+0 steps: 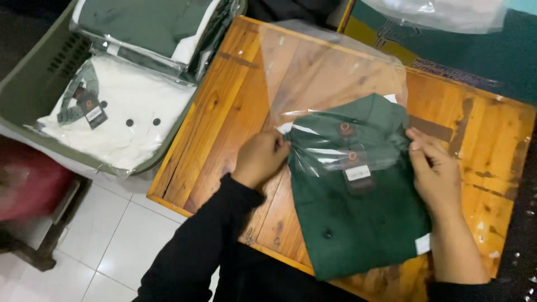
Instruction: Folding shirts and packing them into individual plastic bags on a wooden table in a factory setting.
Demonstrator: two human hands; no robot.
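A folded dark green shirt (358,218) with a hang tag lies on a wooden table (224,123), its collar end inside a clear plastic bag (324,72) that stretches away from me. My left hand (260,157) pinches the bag's open edge at the shirt's left side. On the other side, my right hand (439,174) grips the bag's edge against the shirt. Both arms wear black sleeves.
A grey-green plastic basket (33,84) at the left holds a bagged white shirt (123,112) and a bagged green shirt (151,25). A dark green box (475,50) with another clear bag on it stands beyond the table. White floor tiles lie below.
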